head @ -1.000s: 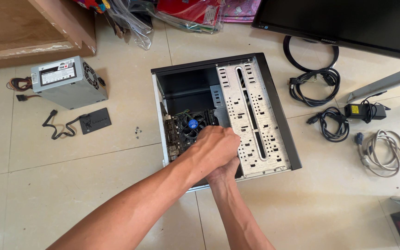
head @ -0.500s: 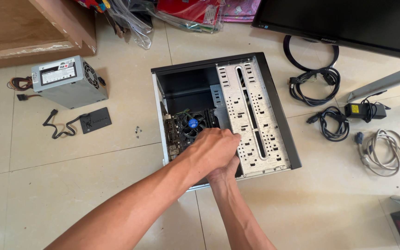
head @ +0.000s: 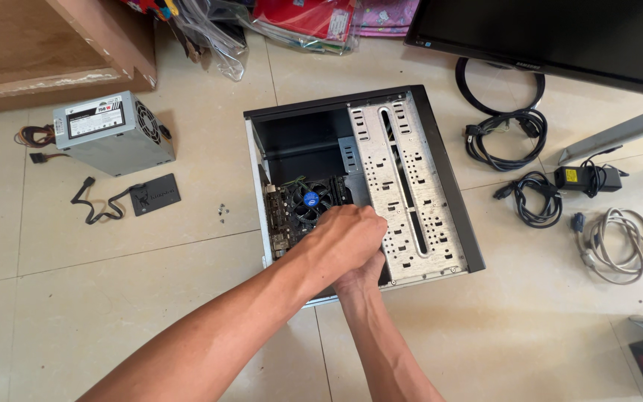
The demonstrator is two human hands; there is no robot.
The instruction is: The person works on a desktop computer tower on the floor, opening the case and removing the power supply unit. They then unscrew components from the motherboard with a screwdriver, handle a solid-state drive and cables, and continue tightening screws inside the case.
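Hands (head: 351, 249) inside computer case (head: 440, 171) — beside cooler fan (head: 310, 201), grip hidden

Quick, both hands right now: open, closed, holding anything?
Left hand: curled closed inside the PC case, over the right; what it grips is hidden.
Right hand: mostly covered by the left; cannot be told.

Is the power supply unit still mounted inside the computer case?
No, the grey power supply unit sits on the floor tiles left of the open computer case.

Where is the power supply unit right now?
In the head view, the grey power supply unit sits on the floor tiles, upper left, left of the open computer case and just above the small black drive.
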